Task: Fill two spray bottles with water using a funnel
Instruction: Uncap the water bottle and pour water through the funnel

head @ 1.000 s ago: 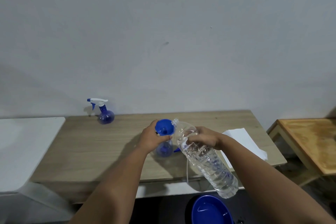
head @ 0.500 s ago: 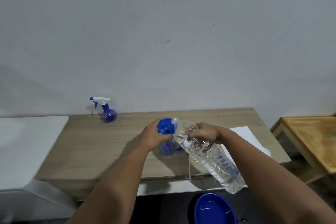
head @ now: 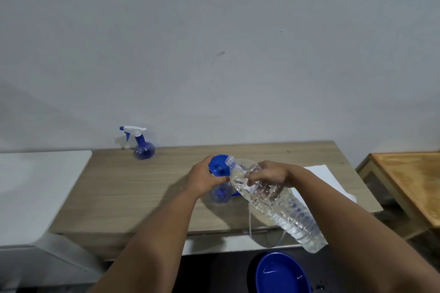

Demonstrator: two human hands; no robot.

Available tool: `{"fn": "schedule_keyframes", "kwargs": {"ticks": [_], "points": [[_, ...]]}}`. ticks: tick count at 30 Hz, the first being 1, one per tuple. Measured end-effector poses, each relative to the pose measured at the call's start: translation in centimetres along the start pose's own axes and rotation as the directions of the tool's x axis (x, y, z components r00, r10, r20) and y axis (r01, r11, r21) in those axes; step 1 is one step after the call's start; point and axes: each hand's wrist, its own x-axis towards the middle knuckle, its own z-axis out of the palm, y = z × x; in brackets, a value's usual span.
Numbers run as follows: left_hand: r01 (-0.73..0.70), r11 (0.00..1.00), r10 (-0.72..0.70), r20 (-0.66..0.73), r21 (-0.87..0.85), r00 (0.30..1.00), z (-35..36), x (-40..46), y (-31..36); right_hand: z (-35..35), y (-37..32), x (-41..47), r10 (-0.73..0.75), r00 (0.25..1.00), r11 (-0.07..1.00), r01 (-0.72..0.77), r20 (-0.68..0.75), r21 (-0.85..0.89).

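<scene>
A round blue spray bottle (head: 220, 195) without its head stands mid-table, with a blue funnel (head: 218, 166) set in its neck. My left hand (head: 202, 178) grips the funnel and bottle neck from the left. My right hand (head: 269, 175) grips a large clear water bottle (head: 276, 200) near its shoulder; it is tilted, its open mouth at the funnel's right rim. A second blue spray bottle (head: 142, 147), with a white trigger head on, stands at the back left of the table.
The wooden table (head: 147, 188) stands against a grey wall. White paper (head: 326, 178) lies at its right end. A white surface (head: 35, 188) adjoins on the left, a wooden stool (head: 409, 181) on the right. A blue basin (head: 281, 273) sits on the floor below.
The water bottle has tipped a little further, its mouth now level with the funnel's rim. Both hands keep their hold. The view shifted slightly.
</scene>
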Motion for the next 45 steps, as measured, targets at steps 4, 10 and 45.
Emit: {"fn": "schedule_keyframes", "kwargs": {"ticks": [4, 10, 45], "points": [[0.003, 1.000, -0.003, -0.006, 0.003, 1.000, -0.1, -0.1, -0.1, 0.1, -0.2, -0.1, 0.020, 1.000, 1.000, -0.020, -0.002, -0.012], [0.006, 1.000, -0.006, -0.010, -0.014, 1.000, -0.2, -0.2, -0.2, 0.0, -0.1, 0.1, 0.060, 0.998, 0.998, -0.060, 0.016, -0.014], [0.008, 1.000, -0.008, 0.024, 0.030, 1.000, -0.4, -0.4, 1.6, -0.7, 0.4, 0.0, 0.116, 0.990, 0.993, -0.114, 0.078, -0.031]]}}
